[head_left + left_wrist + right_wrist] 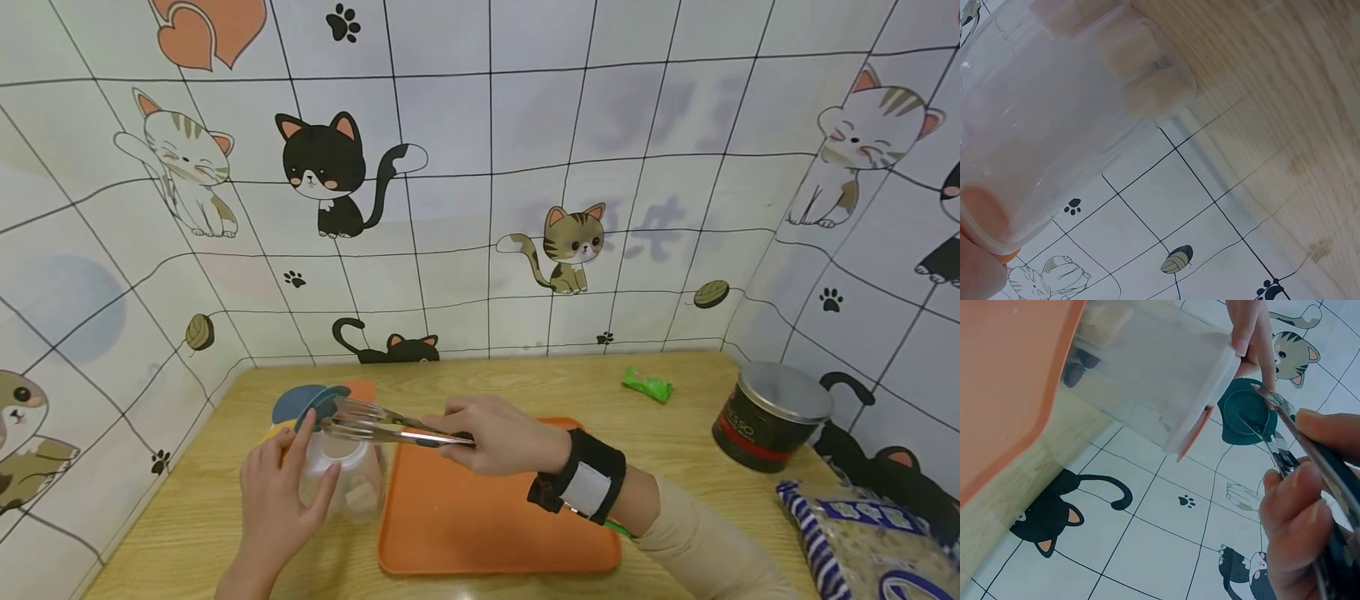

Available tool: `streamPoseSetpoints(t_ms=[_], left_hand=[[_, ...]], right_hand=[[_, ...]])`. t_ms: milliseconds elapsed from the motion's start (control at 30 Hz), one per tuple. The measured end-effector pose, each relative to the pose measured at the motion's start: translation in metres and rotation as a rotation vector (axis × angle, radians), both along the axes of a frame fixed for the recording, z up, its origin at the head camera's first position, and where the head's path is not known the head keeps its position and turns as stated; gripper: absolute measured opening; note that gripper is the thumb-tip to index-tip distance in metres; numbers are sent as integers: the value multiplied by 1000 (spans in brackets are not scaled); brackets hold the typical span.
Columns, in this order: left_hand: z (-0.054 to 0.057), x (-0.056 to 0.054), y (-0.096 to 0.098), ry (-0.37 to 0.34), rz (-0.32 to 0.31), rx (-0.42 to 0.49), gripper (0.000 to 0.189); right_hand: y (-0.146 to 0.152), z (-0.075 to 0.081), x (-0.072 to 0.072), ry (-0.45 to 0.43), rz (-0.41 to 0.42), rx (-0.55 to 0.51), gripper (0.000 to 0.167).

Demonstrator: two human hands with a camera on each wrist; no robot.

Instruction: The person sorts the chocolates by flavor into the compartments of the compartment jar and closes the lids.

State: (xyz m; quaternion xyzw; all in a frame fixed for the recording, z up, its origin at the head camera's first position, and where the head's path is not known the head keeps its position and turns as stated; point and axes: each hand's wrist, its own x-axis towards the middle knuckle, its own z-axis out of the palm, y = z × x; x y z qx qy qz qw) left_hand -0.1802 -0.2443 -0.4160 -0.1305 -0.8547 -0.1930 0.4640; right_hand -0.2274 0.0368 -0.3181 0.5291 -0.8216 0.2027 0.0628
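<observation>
A clear plastic container [365, 493] stands at the left, pale chunks [1154, 90] visible at its bottom. Its top has colored flaps, among them blue [296, 403] and orange; a teal flap [1247, 412] is tilted up. My left hand [281, 487] is at the container's top with fingers spread and straight, the index fingertip touching the teal flap and the thumb beside the rim. My right hand [498, 435] grips metal tongs [408, 433] by the handle. The tongs' spread tips point left over the container's top and overlap the teal flap, with nothing seen between them.
An orange tray [498, 533] lies right of the container, under the right forearm. Behind it to the right is a small green packet [647, 384]. A dark can with a silver lid [772, 417] and a blue-and-white bag [870, 542] stand at the right edge. Cat-patterned walls surround the table.
</observation>
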Motion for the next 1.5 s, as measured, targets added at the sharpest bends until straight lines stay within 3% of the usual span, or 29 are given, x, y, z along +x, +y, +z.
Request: streamPoseSetpoints(t_ms=[200, 367, 567, 700, 833, 933, 1033, 1167, 1300, 1500], left_hand=[[0, 0, 1, -1, 1, -10, 65], [0, 0, 1, -8, 0, -15, 65], [1, -3, 0, 44, -4, -13, 64], [2, -4, -2, 29, -5, -13, 65], [0, -1, -2, -16, -8, -10, 67], [-2, -1, -1, -10, -14, -5, 67], [-2, -1, 0, 21, -16, 1, 66], [0, -1, 0, 28, -15, 5, 66], [1, -2, 1, 32, -21, 3, 65], [0, 0, 1, -1, -24, 8, 66]], right_hand=[[23, -5, -2, -17, -41, -24, 42], [61, -13, 0, -29, -174, -67, 46], [120, -31, 8, -69, -401, -91, 52], [161, -50, 19, -104, -512, -99, 52], [202, -65, 34, -88, -703, -23, 52], [227, -74, 45, -74, -870, 75, 55], [243, -86, 51, -146, -981, 128, 55], [252, -102, 54, -254, -1027, 140, 55], [252, -113, 55, -254, -1023, 162, 56], [244, -121, 51, -374, -996, 188, 65]])
